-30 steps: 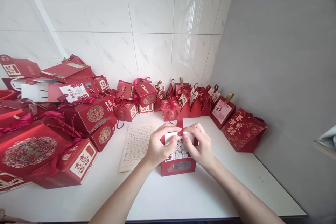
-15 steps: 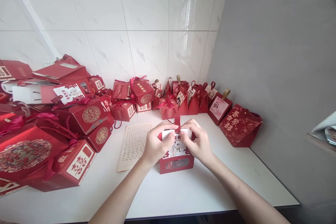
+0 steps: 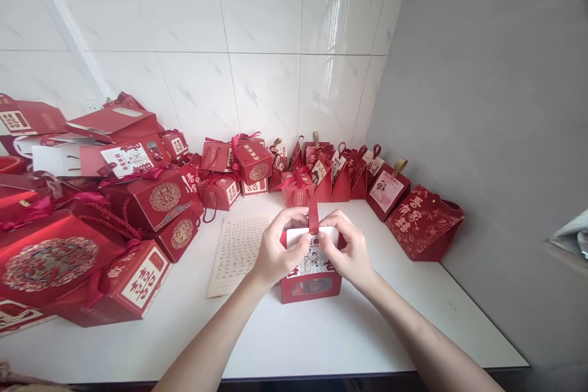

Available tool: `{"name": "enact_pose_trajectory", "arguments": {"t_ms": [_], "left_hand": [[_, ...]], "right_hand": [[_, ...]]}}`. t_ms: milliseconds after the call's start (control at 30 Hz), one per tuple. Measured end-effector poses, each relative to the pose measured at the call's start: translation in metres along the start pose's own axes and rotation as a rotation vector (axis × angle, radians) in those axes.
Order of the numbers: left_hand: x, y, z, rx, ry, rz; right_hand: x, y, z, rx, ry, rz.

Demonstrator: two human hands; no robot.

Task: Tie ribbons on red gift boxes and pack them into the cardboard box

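A small red gift box (image 3: 290, 291) stands upright on the white table, with an oval window low on its front and a white printed panel of two cartoon figures above it. A red ribbon loop (image 3: 313, 216) rises from its top edge. On the left side of that edge, my left hand (image 3: 285, 245) pinches the box, thumb on the front and fingers behind. My right hand (image 3: 348, 246) grips the right side the same way. Both thumbs press close to the foot of the loop. The fingertips behind the box are hidden.
A handwritten sheet (image 3: 236, 257) lies left of the box. Many red gift boxes (image 3: 138, 282) are heaped at the left, and a row of smaller ones (image 3: 324, 174) lines the tiled wall. A larger red bag-shaped box (image 3: 422, 226) stands at the right by the grey wall.
The view has shifted slightly, so everything sits a little further right. Both hands keep their hold at the top of the box, and the thumbs have barely moved.
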State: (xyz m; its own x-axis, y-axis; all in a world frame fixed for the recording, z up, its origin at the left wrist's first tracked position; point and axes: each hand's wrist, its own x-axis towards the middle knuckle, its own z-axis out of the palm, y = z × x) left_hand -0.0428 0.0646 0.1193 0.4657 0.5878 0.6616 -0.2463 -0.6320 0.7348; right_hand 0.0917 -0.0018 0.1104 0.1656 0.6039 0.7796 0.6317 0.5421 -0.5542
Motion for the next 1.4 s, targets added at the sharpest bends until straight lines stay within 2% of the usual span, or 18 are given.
{"name": "enact_pose_trajectory", "arguments": {"t_ms": [133, 300, 500, 633, 800, 1033, 1267, 1400], "left_hand": [[-0.0002, -0.0002, 0.002, -0.009, 0.047, -0.045], [-0.0004, 0.0028, 0.0022, 0.025, 0.053, -0.113], [-0.0002, 0.0019, 0.0026, -0.006, 0.055, -0.191], [-0.0002, 0.0035, 0.0036, -0.024, 0.049, -0.164], [-0.0001, 0.0047, 0.0029, 0.009, 0.077, -0.146], [-0.0005, 0.0026, 0.0017, -0.028, 0.013, -0.098], [0.0007, 0.0038, 0.0029, -0.007, 0.051, -0.187], [0.0008, 0.0054, 0.0035, -0.009, 0.049, -0.161]], "right_hand": [[0.0006, -0.0012, -0.0009, -0.008, -0.014, 0.019], [0.0012, -0.0036, -0.0016, -0.009, -0.02, 0.078], [0.0002, -0.0045, -0.0012, -0.005, -0.032, 0.078], [-0.0013, -0.0048, -0.0005, 0.006, 0.0, 0.061], [-0.001, -0.0039, -0.0004, 0.015, -0.022, 0.038], [-0.0011, -0.0058, -0.0025, 0.004, -0.007, 0.029], [-0.0003, -0.0055, -0.0018, -0.01, -0.023, 0.077], [-0.0005, -0.0065, -0.0029, -0.019, -0.013, 0.051]]}}
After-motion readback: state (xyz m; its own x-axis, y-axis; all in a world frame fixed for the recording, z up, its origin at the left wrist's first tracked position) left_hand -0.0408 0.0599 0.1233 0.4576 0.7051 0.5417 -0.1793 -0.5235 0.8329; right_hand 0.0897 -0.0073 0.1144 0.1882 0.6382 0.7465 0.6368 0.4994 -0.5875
